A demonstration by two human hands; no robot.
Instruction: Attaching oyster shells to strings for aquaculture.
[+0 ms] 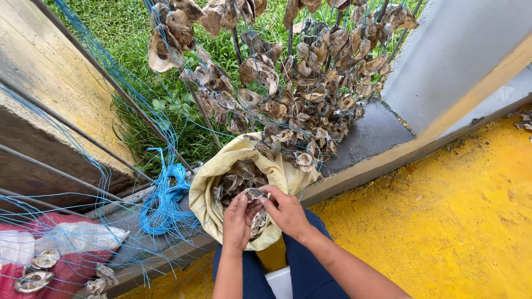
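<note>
Head view: left hand (237,220) and right hand (286,210) both pinched shut on one oyster shell (255,194), held over the open yellow sack (216,182) of shells. Risks: sharp shell edges could cut fingers; loose blue line (163,205) beside the sack may snag; hanging shell strings (310,94) crowd just above.

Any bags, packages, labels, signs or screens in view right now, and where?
Yellow cloth sack: centre, on the ledge, open, holding oyster shells; both hands at its mouth.
Red and white woven bag: lower left, lying flat, shells on it.
No labels, signs or screens visible.
</note>
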